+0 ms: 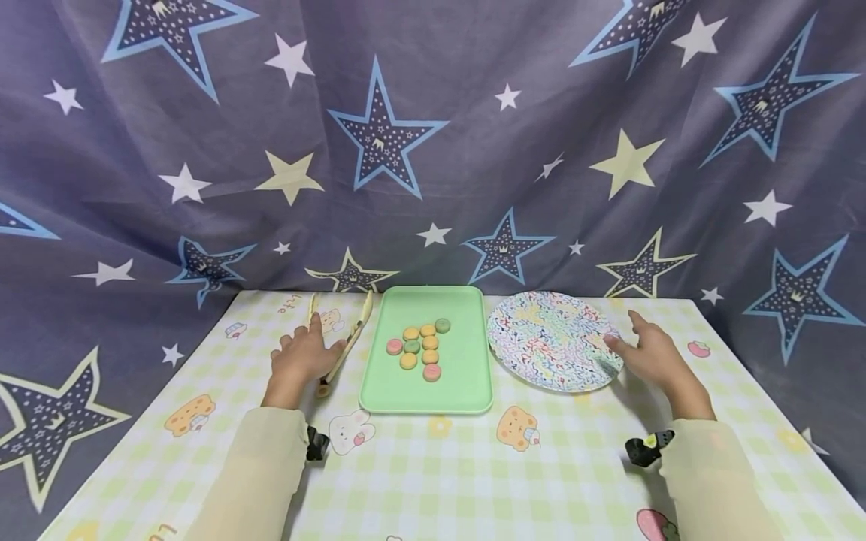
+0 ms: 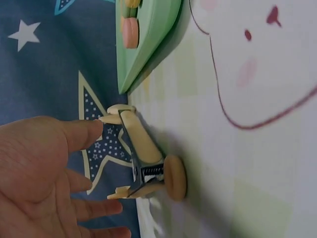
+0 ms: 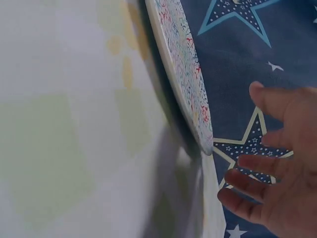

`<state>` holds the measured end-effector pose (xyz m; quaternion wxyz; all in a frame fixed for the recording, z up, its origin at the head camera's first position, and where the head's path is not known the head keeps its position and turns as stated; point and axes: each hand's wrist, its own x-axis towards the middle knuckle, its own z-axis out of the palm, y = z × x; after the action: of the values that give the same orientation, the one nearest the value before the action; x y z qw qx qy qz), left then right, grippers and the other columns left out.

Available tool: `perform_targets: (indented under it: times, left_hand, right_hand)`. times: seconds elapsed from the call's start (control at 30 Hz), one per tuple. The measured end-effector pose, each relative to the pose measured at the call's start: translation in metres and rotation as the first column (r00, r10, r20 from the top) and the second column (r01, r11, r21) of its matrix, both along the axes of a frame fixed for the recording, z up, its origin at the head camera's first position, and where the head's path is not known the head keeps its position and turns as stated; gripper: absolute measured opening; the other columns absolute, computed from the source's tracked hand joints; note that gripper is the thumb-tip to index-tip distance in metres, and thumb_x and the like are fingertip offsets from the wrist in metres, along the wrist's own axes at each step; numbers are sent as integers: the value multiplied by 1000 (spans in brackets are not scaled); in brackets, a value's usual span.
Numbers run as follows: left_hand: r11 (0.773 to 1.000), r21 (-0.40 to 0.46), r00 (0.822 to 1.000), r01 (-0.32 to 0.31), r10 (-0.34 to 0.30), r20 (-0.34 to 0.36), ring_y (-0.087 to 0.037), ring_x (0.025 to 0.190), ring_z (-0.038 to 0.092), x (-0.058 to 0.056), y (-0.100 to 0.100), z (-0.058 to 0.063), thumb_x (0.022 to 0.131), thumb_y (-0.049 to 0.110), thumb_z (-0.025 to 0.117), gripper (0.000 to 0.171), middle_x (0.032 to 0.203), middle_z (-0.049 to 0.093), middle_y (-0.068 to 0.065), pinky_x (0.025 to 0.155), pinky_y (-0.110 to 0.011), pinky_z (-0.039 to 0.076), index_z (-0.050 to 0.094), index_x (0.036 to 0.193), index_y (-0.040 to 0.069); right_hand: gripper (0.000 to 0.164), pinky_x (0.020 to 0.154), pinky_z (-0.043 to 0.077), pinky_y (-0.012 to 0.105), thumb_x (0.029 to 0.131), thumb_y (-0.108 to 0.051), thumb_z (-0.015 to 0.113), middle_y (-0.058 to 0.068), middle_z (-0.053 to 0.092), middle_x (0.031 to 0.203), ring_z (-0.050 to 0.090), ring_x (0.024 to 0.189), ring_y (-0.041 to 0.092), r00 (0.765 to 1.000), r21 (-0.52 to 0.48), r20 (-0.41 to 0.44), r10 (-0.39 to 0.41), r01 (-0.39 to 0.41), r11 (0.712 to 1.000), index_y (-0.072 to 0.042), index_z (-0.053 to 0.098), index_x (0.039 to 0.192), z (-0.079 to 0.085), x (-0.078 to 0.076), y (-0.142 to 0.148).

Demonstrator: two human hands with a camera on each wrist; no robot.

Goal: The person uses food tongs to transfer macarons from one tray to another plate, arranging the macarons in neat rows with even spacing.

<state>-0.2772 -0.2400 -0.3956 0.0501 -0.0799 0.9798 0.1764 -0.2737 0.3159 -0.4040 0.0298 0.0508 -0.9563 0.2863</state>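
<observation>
Fingers spread, my left hand (image 1: pixel 303 359) hovers over a pair of cream tongs (image 1: pixel 351 342) lying on the table left of the tray. The left wrist view shows the tongs' spring and round tan end piece (image 2: pixel 175 178); the thumb appears near one arm, and whether it touches cannot be told. A round speckled plate (image 1: pixel 551 342) lies to the right of the tray. Beside its right edge is my right hand (image 1: pixel 658 362), its fingers extended and holding nothing. In the right wrist view, a gap shows between this hand and the plate rim (image 3: pixel 171 74).
A light green rectangular tray (image 1: pixel 386 394) sits between tongs and plate. On it lie several small round macaron-like pieces (image 1: pixel 429 342) in yellow, pink and green. The checked, cartoon-printed tabletop (image 1: pixel 473 488) ends at a dark star-patterned curtain (image 1: pixel 460 150) behind.
</observation>
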Motion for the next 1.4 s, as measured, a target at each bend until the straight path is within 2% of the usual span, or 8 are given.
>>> perform_targets:
  times: [0.27, 0.6, 0.7, 0.8, 0.9, 1.0, 1.2, 1.4]
  left_hand:
    - [991, 40, 992, -125, 124, 28, -62, 136, 27, -3, 15, -3, 102, 52, 47, 95, 154, 23, -41, 106, -72, 26, -1, 162, -4]
    - [964, 135, 971, -230, 236, -34, -61, 132, 31, -9, 24, -12, 95, 52, 61, 110, 148, 25, -44, 95, -67, 41, -8, 161, -3]
    - [960, 155, 969, -233, 243, -46, -61, 129, 33, -10, 24, -15, 94, 51, 65, 114, 146, 24, -45, 90, -65, 44, -10, 161, -2]
    - [953, 185, 966, -242, 254, -45, -61, 130, 31, -11, 23, -18, 92, 50, 68, 118, 147, 21, -45, 89, -64, 45, -13, 161, -1]
    - [942, 210, 961, -261, 274, -37, -61, 131, 29, -14, 23, -19, 90, 49, 71, 123, 148, 19, -44, 89, -64, 45, -17, 159, -1]
    - [932, 217, 953, -289, 302, -29, -61, 131, 29, -16, 22, -22, 89, 48, 73, 127, 149, 18, -44, 93, -63, 43, -21, 158, -1]
    - [919, 224, 939, -323, 340, -41, -60, 132, 30, -20, 21, -26, 83, 48, 79, 136, 152, 17, -43, 102, -62, 39, -24, 156, -4]
    - [927, 194, 944, -319, 329, -22, -62, 131, 31, -20, 19, -24, 81, 53, 80, 133, 150, 17, -46, 106, -62, 36, -6, 155, -16]
  right_hand:
    - [89, 107, 32, 68, 106, -46, 47, 51, 36, 141, 38, 131, 63, 990, -33, 101, -93, 97, 995, 19, 10, 154, -4, 5, 7]
    - [91, 110, 29, 67, 106, -50, 44, 46, 36, 145, 38, 134, 59, 963, -89, 206, -176, 197, 976, 14, 5, 157, -8, 8, 7]
    - [88, 110, 31, 66, 106, -45, 45, 46, 39, 143, 54, 124, 53, 959, -116, 214, -187, 215, 970, 14, 5, 157, -11, 8, 7]
    - [84, 108, 34, 64, 106, -38, 48, 44, 46, 138, 70, 98, 40, 956, -151, 213, -201, 236, 960, 16, 7, 156, -14, 7, 8]
    - [80, 104, 39, 59, 106, -31, 51, 42, 52, 134, 70, 80, 22, 951, -205, 220, -216, 262, 943, 16, 9, 156, -16, 6, 9]
    - [78, 100, 43, 51, 105, -26, 52, 42, 48, 138, 66, 76, 11, 944, -268, 244, -222, 286, 920, 15, 10, 156, -19, 4, 8]
    - [77, 96, 45, 46, 105, -25, 52, 41, 40, 145, 65, 74, 10, 928, -312, 278, -246, 330, 891, 12, 10, 158, -21, 2, 4]
    - [77, 94, 45, 45, 105, -26, 52, 40, 43, 142, 64, 74, 12, 923, -307, 282, -263, 346, 887, 12, 11, 158, -21, 2, 3]
